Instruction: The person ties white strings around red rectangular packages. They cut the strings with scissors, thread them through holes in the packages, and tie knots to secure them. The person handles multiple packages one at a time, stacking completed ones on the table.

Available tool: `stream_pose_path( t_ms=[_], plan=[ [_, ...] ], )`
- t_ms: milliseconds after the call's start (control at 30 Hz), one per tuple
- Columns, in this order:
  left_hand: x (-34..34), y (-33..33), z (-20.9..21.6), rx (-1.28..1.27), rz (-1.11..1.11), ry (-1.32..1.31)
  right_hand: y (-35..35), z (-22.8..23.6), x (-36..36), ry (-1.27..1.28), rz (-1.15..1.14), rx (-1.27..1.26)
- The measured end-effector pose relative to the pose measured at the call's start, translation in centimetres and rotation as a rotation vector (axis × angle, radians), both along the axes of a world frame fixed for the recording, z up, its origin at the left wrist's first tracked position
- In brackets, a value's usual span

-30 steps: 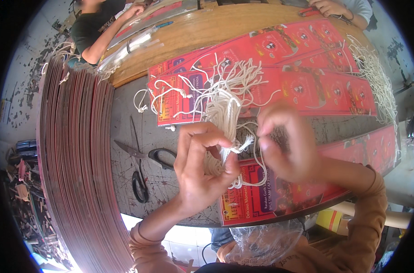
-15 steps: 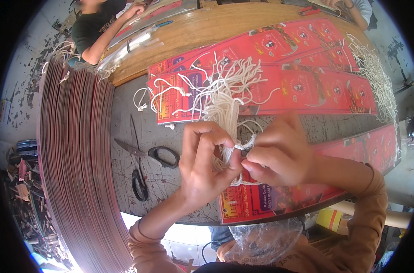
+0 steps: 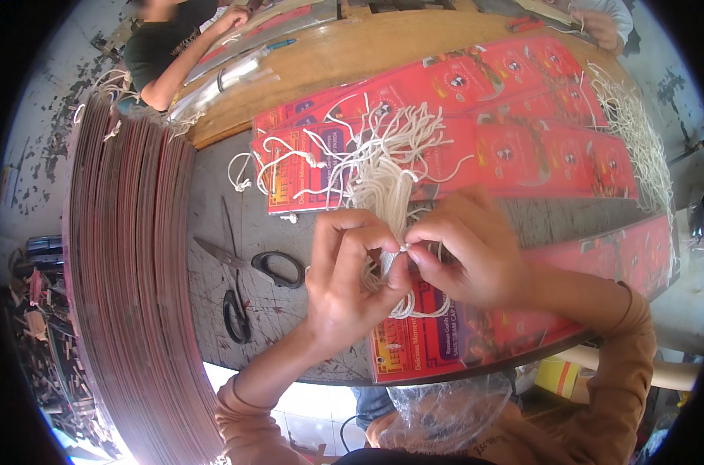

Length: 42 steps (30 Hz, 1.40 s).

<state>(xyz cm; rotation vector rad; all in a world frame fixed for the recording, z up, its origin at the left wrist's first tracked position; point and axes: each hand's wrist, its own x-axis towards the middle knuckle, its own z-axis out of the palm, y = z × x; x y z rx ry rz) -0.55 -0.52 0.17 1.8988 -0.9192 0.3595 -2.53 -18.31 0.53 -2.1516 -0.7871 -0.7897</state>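
My left hand (image 3: 348,283) and my right hand (image 3: 464,248) meet at the fingertips over a red printed card (image 3: 445,341) at the table's near edge. Both pinch the same white cord (image 3: 406,248), whose loop hangs below my fingers onto the card. Just beyond my hands lies a loose bundle of white cords (image 3: 383,159) spread over more red cards (image 3: 538,139).
Black-handled scissors (image 3: 247,283) lie on the grey table left of my hands. A tall stack of red cards (image 3: 131,271) runs along the left. Another person (image 3: 166,50) works at the far left, and a second person's hands (image 3: 600,23) at the far right. More cords (image 3: 638,147) lie right.
My hands have drawn together: the right hand came left and down until its fingertips met the left hand's on the cord.
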Motion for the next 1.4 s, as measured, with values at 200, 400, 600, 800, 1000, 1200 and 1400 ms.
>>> stream_pose_path(
  t_ms=[200, 400, 600, 800, 1000, 1200, 1400],
  plan=[
    [-0.01, -0.27, 0.34, 0.026, 0.023, -0.043, -0.09, -0.29, 0.20, -0.008, -0.004, 0.018],
    [0.11, -0.31, 0.61, 0.030, 0.034, -0.107, -0.33, 0.26, 0.03, 0.096, 0.100, 0.108],
    [0.03, -0.04, 0.67, 0.050, 0.068, -0.077, 0.10, 0.01, -0.20, 0.179, 0.080, 0.189],
    [-0.02, -0.19, 0.02, -0.089, 0.079, 0.038, 0.12, 0.40, -0.58, 0.240, 0.130, 0.275],
    [-0.04, -0.43, 0.38, 0.014, 0.064, -0.046, 0.33, 0.36, -0.35, 0.167, 0.098, 0.106],
    [-0.04, -0.37, -0.11, -0.021, 0.065, 0.009, 0.49, 0.00, -0.09, 0.193, 0.122, 0.158],
    [-0.14, -0.09, 0.10, -0.036, 0.061, 0.015, 0.09, -0.01, 0.06, 0.221, 0.071, 0.228]
  ],
)
